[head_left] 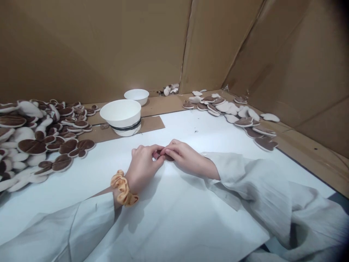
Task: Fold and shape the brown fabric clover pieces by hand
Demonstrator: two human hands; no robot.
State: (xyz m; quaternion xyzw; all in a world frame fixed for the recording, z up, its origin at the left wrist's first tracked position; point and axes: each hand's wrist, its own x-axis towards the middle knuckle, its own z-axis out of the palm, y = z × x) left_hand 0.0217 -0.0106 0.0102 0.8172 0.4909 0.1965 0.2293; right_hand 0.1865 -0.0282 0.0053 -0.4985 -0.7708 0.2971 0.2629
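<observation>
My left hand (143, 163) and my right hand (184, 154) meet over the white sheet (174, 218) at the middle of the table. Together their fingertips pinch a small brown plush piece (168, 158), mostly hidden by the fingers. A yellow scrunchie (123, 188) sits on my left wrist. Both arms wear pale loose sleeves and rest on the sheet.
A heap of brown-and-white plush pieces (40, 138) lies at the left. A smaller spread of similar plush pieces (237, 114) lies at the back right. A white bowl (121, 116) with a dark band stands behind my hands, a second white bowl (136, 96) farther back. Cardboard walls (109, 47) enclose the table.
</observation>
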